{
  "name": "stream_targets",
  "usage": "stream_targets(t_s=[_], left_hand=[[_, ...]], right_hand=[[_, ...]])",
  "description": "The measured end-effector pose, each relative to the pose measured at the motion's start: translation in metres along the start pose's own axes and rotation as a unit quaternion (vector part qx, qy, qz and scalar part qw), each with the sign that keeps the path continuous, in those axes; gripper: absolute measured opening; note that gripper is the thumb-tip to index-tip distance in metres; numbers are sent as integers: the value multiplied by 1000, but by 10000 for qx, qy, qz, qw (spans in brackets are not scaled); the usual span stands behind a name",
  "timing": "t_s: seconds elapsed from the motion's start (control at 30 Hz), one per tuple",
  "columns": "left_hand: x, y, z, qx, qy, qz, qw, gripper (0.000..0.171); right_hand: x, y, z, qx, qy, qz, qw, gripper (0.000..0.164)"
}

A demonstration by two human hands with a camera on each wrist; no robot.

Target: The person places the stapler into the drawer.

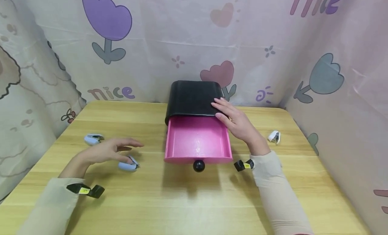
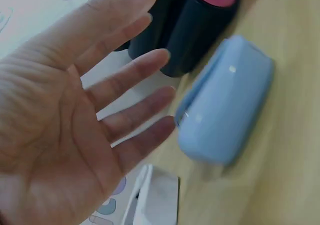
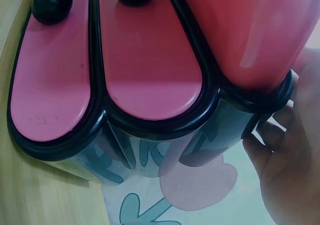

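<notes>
A black cabinet (image 1: 195, 98) stands at the back of the table with its top pink drawer (image 1: 198, 140) pulled out and the drawer's bare floor showing. My right hand (image 1: 237, 122) rests on the cabinet's top right edge, fingers stretched over it; the right wrist view shows two lower pink drawers (image 3: 150, 60) pushed in. To the left, my left hand (image 1: 106, 150) hovers with spread fingers over a small light blue stapler (image 1: 128, 165). In the left wrist view that stapler (image 2: 227, 102) lies just beyond the fingertips, and the palm holds nothing.
Another pale blue stapler (image 1: 93, 139) lies behind my left hand. A white stapler (image 1: 274, 137) is at the right of the table, beyond my right wrist. A printed curtain (image 1: 157, 32) hangs behind the table. The drawer's black knob (image 1: 198, 166) juts toward me.
</notes>
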State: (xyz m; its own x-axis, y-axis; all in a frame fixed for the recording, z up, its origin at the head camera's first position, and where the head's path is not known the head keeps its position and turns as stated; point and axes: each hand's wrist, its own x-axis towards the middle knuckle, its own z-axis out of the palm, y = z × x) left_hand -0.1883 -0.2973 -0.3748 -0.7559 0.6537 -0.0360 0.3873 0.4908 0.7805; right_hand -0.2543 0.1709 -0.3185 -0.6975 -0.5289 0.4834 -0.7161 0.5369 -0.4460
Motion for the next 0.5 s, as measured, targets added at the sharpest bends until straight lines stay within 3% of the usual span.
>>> stream_targets(t_s=[0.17,0.5], left_hand=[[-11,-2,9,184,183,-272,9993,63],[-7,-7,19,838,25,-252,9962,76]], right_hand=[[2,-1,1,0,7,-14,10000,45],[-1,-5,-2,-239,-69,142,9996,46]])
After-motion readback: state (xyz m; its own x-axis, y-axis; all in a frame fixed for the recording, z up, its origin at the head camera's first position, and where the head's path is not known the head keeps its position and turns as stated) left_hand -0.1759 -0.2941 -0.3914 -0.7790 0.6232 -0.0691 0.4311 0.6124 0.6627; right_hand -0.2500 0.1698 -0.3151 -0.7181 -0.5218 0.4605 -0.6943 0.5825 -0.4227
